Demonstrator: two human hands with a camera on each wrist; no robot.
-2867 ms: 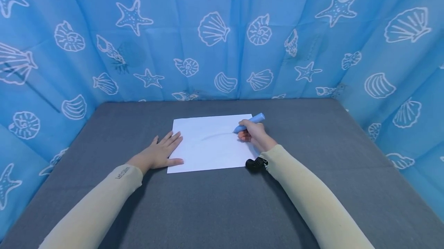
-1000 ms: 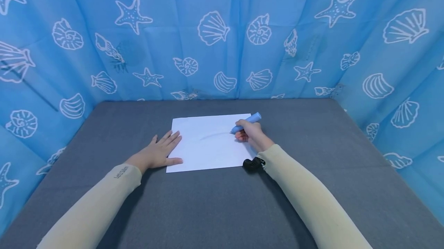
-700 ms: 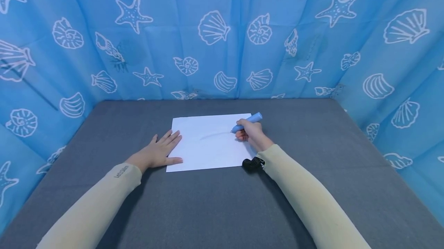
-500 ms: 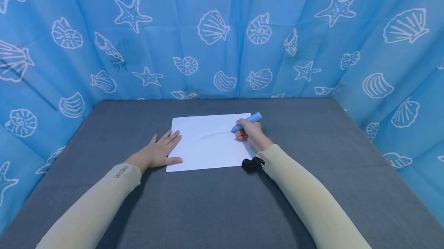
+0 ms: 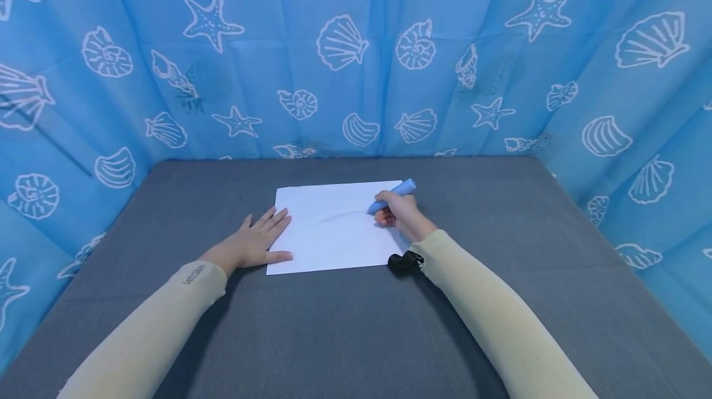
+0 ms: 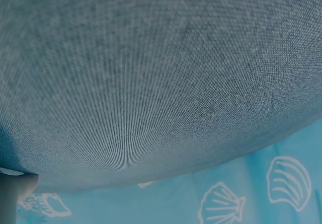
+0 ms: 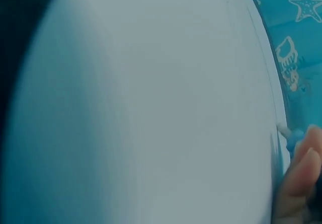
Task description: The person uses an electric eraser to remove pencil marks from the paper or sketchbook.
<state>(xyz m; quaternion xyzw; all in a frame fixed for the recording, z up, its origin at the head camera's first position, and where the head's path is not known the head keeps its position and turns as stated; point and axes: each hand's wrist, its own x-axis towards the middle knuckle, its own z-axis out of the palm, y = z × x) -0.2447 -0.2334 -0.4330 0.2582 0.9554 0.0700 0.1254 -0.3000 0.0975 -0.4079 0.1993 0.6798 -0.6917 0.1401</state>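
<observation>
A white sheet of paper (image 5: 328, 244) lies flat on the grey table, with a faint bluish streak across its middle. My left hand (image 5: 253, 244) rests with spread, straight fingers over the sheet's left edge. Near the right edge, my right hand (image 5: 402, 210) pinches a thick light-blue pen (image 5: 405, 187) between thumb and fingers, its narrow tip pointing down and left at the paper. Whether the tip touches the sheet I cannot tell. In the right wrist view, the paper (image 7: 181, 103) fills most of the frame, and the pen's tip end (image 7: 292, 139) shows beside the fingers (image 7: 302, 176).
Grey cloth (image 5: 334, 331) covers the table around the sheet. A blue curtain (image 5: 356, 59) printed with white shells and starfish hangs along the back and sides. A black device (image 5: 405, 263) sits at the right wrist, by the cuff of a cream sleeve (image 5: 489, 306).
My right hand has shifted slightly left with the pen over the past few seconds. The left hand and paper have stayed in place.
</observation>
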